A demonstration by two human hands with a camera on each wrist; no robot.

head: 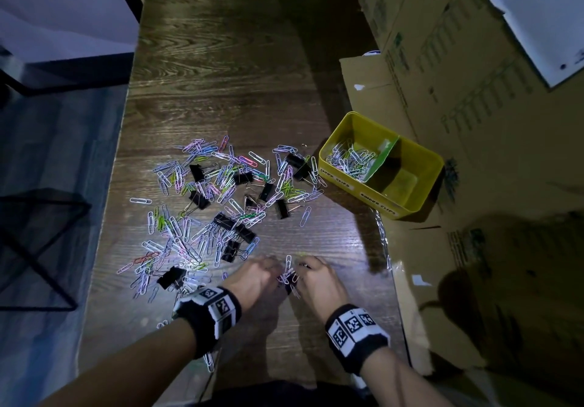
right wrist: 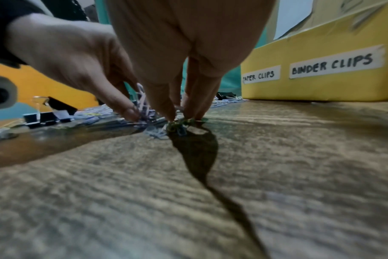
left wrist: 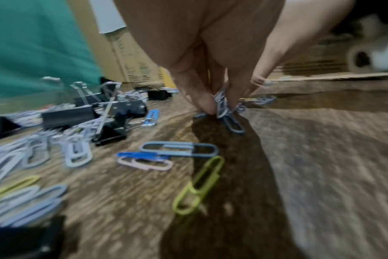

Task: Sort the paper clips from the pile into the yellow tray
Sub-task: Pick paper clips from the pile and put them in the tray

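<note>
A pile of coloured paper clips (head: 205, 210) mixed with black binder clips (head: 233, 223) covers the dark wooden table (head: 221, 59). The yellow tray (head: 426, 166) stands at the right; its left compartment holds paper clips (head: 350, 157), its right one looks bare. My left hand (head: 256, 277) pinches a small bunch of paper clips (left wrist: 222, 103) against the table near the front edge. Right beside it, my right hand (head: 316, 277) pinches a few green and pale clips (right wrist: 177, 125) on the wood. The two hands nearly touch.
Flattened cardboard boxes (head: 474, 90) lie along the right, under and behind the tray. The tray front carries labels PAPER CLIPS (right wrist: 260, 75) and BINDER CLIPS (right wrist: 335, 64). A black wire frame (head: 38, 242) stands off the table's left edge. Loose clips (left wrist: 179, 151) lie near my left hand.
</note>
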